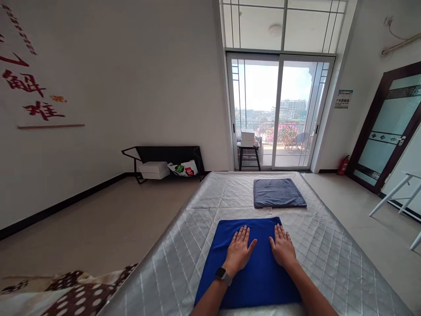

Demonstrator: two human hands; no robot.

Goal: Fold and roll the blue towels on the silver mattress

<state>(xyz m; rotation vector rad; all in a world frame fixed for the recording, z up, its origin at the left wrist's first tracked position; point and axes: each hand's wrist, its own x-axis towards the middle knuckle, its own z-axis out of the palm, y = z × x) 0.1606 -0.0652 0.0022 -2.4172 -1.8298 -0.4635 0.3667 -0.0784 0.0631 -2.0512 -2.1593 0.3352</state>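
A blue cloth (259, 263) lies flat on the silver quilted cover (171, 259) right in front of me. My left hand (239, 250) rests palm down on its left part, fingers stretched out and thumb apart; a watch (223, 275) is on that wrist. On the cloth's right side, near its edge, my right hand (283, 246) lies flat too, with its fingers extended. Neither hand grips anything. Beyond the blue cloth, a grey-blue towel (279, 193) lies spread on the same cover, with a small white tag at its near edge.
A brown dotted blanket (82, 298) is at the lower left. Against the wall stands a black rack (167, 153) with a white box (153, 170) and a bag. Sliding glass doors (279, 114) are ahead, with a stool (249, 156) by them. A white stool (408, 180) is at right.
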